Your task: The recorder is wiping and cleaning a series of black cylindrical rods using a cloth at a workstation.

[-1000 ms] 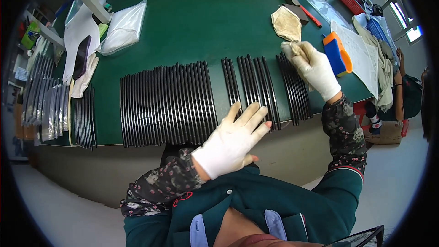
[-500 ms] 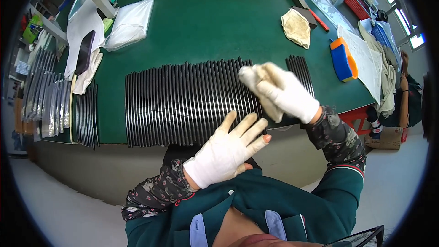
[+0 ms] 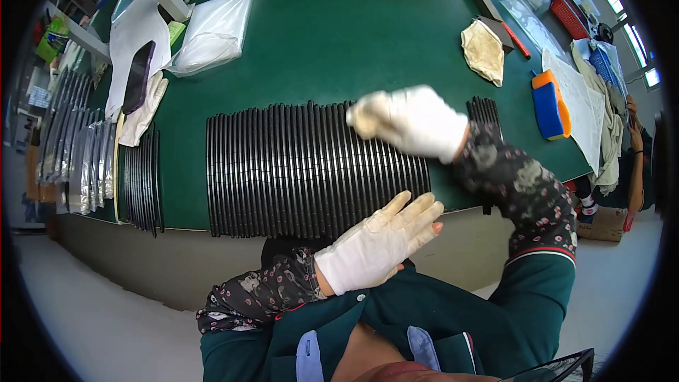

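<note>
A broad row of thin black rods lies side by side on the green table, their near ends at its front edge. My left hand, in a white glove with bare skin showing at a fingertip, is spread open over the near right ends of the row. Gloved as well, my right hand is closed over the far right ends of the rods. A bunched beige cloth shows under its fingers, partly hidden and blurred.
Smaller groups of rods lie at the left and right. Around them are a phone, a spare glove, a plastic bag, a beige cloth piece and a blue-orange holder. Another person's arm shows at far right.
My right hand has swept left and turned across the far ends of the rods. My left hand has shifted a little right and down. The whole view has moved slightly.
</note>
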### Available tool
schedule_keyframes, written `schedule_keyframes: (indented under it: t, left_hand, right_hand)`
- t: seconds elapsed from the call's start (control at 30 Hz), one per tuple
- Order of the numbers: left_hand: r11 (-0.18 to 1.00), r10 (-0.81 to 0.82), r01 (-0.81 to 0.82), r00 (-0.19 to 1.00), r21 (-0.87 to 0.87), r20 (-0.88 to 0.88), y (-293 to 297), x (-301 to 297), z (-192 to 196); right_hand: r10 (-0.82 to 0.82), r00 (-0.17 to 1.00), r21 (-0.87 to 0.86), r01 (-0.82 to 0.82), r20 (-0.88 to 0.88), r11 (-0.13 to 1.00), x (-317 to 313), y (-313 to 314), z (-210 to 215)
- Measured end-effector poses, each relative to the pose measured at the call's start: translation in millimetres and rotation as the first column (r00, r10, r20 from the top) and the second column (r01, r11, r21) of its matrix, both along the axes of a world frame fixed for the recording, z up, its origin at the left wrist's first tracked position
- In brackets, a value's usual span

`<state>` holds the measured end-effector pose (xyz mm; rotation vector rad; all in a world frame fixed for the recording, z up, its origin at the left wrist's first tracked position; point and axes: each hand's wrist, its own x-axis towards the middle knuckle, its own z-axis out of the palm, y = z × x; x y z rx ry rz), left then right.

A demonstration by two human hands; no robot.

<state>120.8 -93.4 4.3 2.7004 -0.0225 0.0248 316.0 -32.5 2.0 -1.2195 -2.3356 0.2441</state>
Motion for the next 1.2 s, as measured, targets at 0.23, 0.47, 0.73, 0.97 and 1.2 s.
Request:
schedule_keyframes:
  t: [0.23,0.47,0.73,0.97,1.2]
  left_hand:
    - [0.998,0.034,-0.03,0.994,-0.049,0.102,-5.6,-3.5,-3.3]
    - [0.876,0.018,-0.154,0.957,-0.456,-0.289,-8.1,-4.9,-10.8]
    - [0.998,0.012,-0.004,0.994,-0.07,0.113,-3.0,-4.9,-10.7]
    - [0.999,-0.018,0.022,0.996,-0.049,0.084,-2.6,-3.7,1.9]
    - [0.986,-0.017,0.02,1.0,-0.163,0.017,-6.9,-4.6,-8.9]
  right_hand:
    - [0.032,0.999,-0.002,-0.032,-0.018,0.999,-5.3,0.3,1.9]
    - [0.325,0.925,-0.43,-0.217,0.197,0.876,-27.2,-38.6,23.5]
    - [0.068,0.998,-0.018,-0.068,0.0,0.998,-15.3,-11.7,8.5]
    - [-0.023,1.0,0.076,0.023,-0.011,0.997,-6.1,14.2,-0.3]
    - [0.245,0.968,-0.134,-0.249,-0.046,0.959,-16.1,-46.9,10.7]
